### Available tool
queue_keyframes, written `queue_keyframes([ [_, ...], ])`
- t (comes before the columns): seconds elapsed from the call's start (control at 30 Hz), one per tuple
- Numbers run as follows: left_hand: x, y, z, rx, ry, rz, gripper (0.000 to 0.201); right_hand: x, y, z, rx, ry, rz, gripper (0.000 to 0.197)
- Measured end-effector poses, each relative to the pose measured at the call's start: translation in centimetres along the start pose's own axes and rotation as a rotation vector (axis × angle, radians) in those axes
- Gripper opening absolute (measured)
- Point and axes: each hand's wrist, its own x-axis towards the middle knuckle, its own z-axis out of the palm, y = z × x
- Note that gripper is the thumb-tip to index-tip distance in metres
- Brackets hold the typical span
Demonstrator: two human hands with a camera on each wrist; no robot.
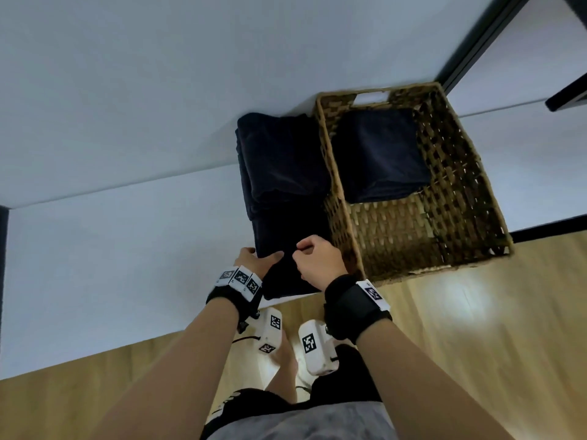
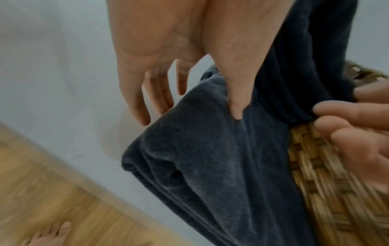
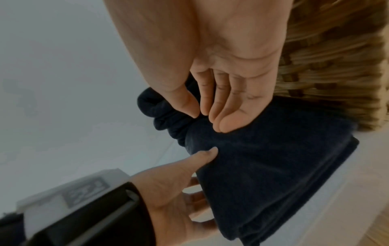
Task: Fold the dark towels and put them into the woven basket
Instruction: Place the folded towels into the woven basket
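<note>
A stack of dark towels (image 1: 282, 160) lies on the white table (image 1: 127, 122), just left of the woven basket (image 1: 335, 173). One folded dark towel (image 1: 378, 154) sits in the basket's far half. The nearest towel (image 1: 292, 230) hangs a little over the table's front edge. My left hand (image 1: 259, 260) holds its near left edge, thumb (image 2: 238, 113) on top and fingers underneath. My right hand (image 1: 309, 252) pinches a fold of the same towel (image 3: 273, 158) between thumb and fingertips (image 3: 202, 113), next to the basket wall (image 3: 326, 58).
The basket's near half shows bare weave. A dark frame (image 1: 476, 36) crosses the top right corner. Wooden floor (image 1: 476, 312) lies below the table's front edge, with my bare feet on it.
</note>
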Motion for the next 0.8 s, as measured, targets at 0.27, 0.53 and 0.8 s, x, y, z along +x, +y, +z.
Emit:
queue_keyframes([
  [0.27, 0.6, -1.6, -1.7, 0.013, -0.089, 0.058, 0.031, 0.7, 2.6, 1.0, -0.165, 0.054, 0.093, 0.028],
  [0.53, -0.2, -7.3, -7.5, -0.025, -0.059, -0.064, 0.023, 3.0, 3.6, 5.2, -0.054, -0.167, 0.216, 0.075],
  [0.8, -1.3, -8.5, -7.6, -0.255, -0.075, -0.067, 0.049, 3.3, 3.0, 8.6, 0.197, -0.324, 0.279, 0.045],
])
